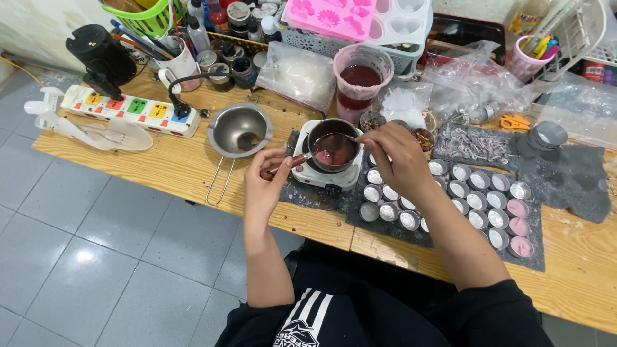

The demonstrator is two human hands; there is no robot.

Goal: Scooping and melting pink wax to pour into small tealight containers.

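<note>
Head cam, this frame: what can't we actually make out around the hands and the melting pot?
- Right hand: its fingertips curl away from the camera, so the grip on the stirrer is hidden.
- Left hand: it covers most of the pot handle.
- Small tins: the right forearm covers several in the near rows.
- Small metal pot: pink liquid shows; depth can't be judged.
- Hot plate: its controls are too small.

Single head view, looking steeply down, close over wooden table (160,160).
</note>
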